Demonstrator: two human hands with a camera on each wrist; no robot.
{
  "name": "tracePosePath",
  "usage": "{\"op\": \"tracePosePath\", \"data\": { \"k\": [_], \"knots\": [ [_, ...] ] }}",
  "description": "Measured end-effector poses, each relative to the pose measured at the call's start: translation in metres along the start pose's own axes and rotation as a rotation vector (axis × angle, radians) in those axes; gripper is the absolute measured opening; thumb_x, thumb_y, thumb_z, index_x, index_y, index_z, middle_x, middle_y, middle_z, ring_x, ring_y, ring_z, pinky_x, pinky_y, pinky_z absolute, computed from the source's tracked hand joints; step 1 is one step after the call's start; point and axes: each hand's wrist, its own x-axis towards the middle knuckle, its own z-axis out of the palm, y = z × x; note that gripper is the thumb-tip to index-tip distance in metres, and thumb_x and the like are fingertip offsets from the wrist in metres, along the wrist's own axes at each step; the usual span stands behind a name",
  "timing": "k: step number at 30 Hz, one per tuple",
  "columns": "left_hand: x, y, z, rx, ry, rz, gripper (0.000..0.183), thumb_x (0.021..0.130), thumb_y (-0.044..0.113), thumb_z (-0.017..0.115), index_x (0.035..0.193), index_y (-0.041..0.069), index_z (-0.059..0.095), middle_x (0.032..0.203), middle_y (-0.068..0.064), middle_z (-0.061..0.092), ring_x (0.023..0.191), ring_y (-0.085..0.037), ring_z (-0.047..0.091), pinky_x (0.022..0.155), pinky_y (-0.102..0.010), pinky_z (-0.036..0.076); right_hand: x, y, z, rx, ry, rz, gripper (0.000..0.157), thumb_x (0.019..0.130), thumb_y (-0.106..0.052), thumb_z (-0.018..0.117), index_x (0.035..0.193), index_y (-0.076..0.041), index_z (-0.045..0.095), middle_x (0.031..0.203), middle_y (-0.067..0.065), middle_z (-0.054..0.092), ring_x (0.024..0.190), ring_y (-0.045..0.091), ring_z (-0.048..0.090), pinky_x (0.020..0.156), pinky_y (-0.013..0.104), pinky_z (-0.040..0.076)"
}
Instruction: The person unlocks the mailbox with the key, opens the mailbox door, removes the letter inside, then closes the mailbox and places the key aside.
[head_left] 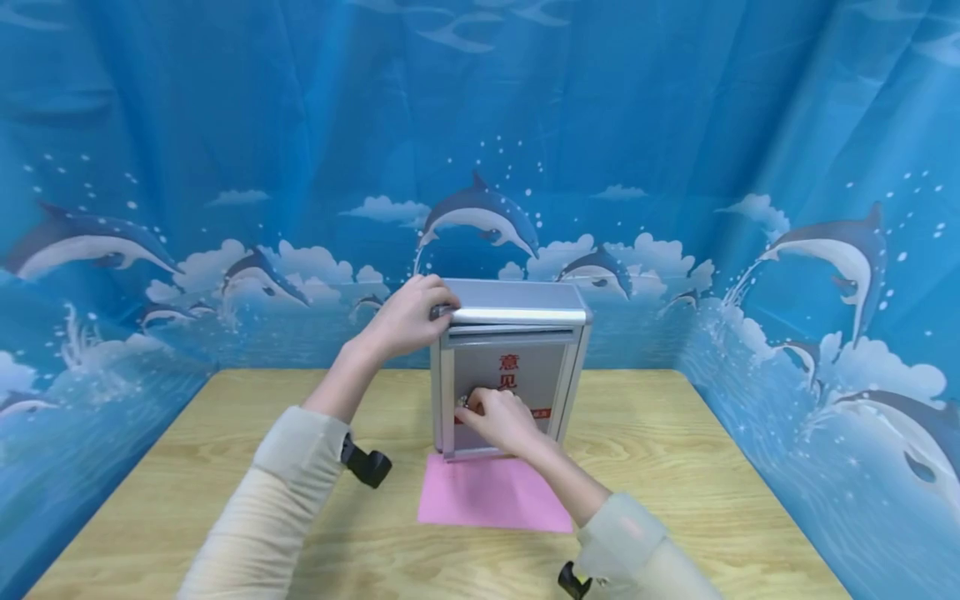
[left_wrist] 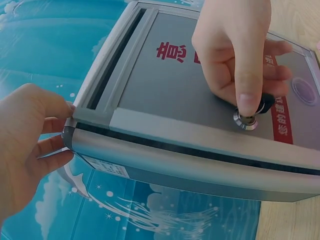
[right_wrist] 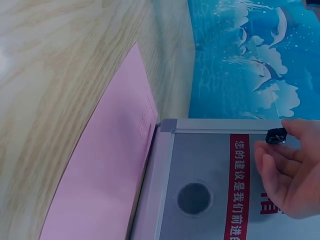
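A grey metal suggestion box (head_left: 517,298) stands upright on the table, its front marked with red characters and a red strip. My left hand (head_left: 412,317) holds its upper left corner, thumb at the front edge and fingers around the side in the left wrist view. At the left of the front panel, my right hand (head_left: 504,418) pinches a black-headed key (left_wrist: 266,103) between thumb and fingers. The key is at a round silver lock (left_wrist: 245,121); how deep it sits is hidden by the thumb. A slot (left_wrist: 117,60) runs along the box's upper front.
A pink sheet (head_left: 495,496) lies on the wooden table (head_left: 660,500) in front of the box, reaching its lower edge. A round window (right_wrist: 194,198) is set low in the front panel. Blue dolphin-printed curtain (head_left: 637,100) encloses the back and sides.
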Motion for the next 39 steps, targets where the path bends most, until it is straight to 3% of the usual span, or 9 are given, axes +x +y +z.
{"op": "tracePosePath", "data": {
  "k": [11,20,26,29,32,35,39],
  "knots": [
    [-0.001,0.000,-0.002,0.016,-0.015,0.038,0.019,0.087,0.005,0.060,0.105,0.005,0.066,0.103,-0.008,0.057,0.096,-0.024,0.048,0.082,-0.039,0.043,0.009,-0.002,0.005,-0.062,0.091,0.000,0.025,0.090,-0.032,0.058,0.078,-0.011,0.062,0.055,-0.005,0.048,0.046,0.009,0.042,0.039,0.023,0.032],
    [-0.001,-0.001,0.000,0.051,-0.011,0.061,0.021,0.086,0.000,0.060,0.106,0.005,0.065,0.105,-0.009,0.057,0.097,-0.025,0.048,0.083,-0.039,0.042,0.008,-0.005,0.012,-0.230,0.209,-0.047,0.037,0.092,-0.027,0.052,0.056,-0.017,0.047,0.048,-0.004,0.041,0.042,0.013,0.041,0.037,0.028,0.033],
    [0.000,0.000,0.001,0.072,-0.009,0.062,0.021,0.086,0.000,0.060,0.107,0.004,0.064,0.105,-0.009,0.057,0.098,-0.025,0.048,0.084,-0.039,0.042,0.010,-0.008,0.015,-0.186,0.234,-0.011,0.039,0.090,-0.019,0.049,0.052,-0.017,0.041,0.046,-0.004,0.037,0.043,0.015,0.040,0.038,0.028,0.033],
    [-0.001,0.001,0.001,0.075,-0.012,0.051,0.022,0.086,0.001,0.060,0.107,0.004,0.064,0.106,-0.009,0.057,0.099,-0.025,0.048,0.085,-0.039,0.042,0.010,-0.008,0.015,-0.083,0.198,0.029,0.040,0.089,-0.021,0.049,0.050,-0.016,0.041,0.044,-0.005,0.038,0.041,0.013,0.039,0.039,0.027,0.032],
    [-0.002,0.001,0.001,0.074,-0.013,0.043,0.022,0.086,0.000,0.060,0.107,0.004,0.064,0.106,-0.009,0.057,0.099,-0.025,0.048,0.085,-0.039,0.042,0.009,-0.004,0.015,0.147,0.114,0.107,0.042,0.091,-0.028,0.051,0.053,-0.013,0.051,0.046,-0.003,0.048,0.039,0.018,0.050,0.039,0.027,0.042],
    [-0.002,0.000,0.001,0.071,-0.016,0.043,0.022,0.086,0.000,0.060,0.107,0.004,0.064,0.106,-0.009,0.057,0.099,-0.025,0.048,0.085,-0.039,0.042,0.007,0.001,0.017,0.437,0.016,0.232,0.042,0.092,-0.034,0.054,0.068,-0.001,0.063,0.055,0.004,0.059,0.047,0.020,0.060,0.045,0.029,0.050],
    [-0.002,0.000,0.002,0.072,-0.014,0.048,0.022,0.086,0.000,0.060,0.107,0.004,0.064,0.105,-0.009,0.057,0.098,-0.025,0.048,0.085,-0.040,0.042,0.007,0.004,0.018,0.733,-0.062,0.375,0.044,0.091,-0.034,0.058,0.091,0.010,0.064,0.062,0.006,0.060,0.049,0.011,0.056,0.045,0.024,0.049]
  ]
}}
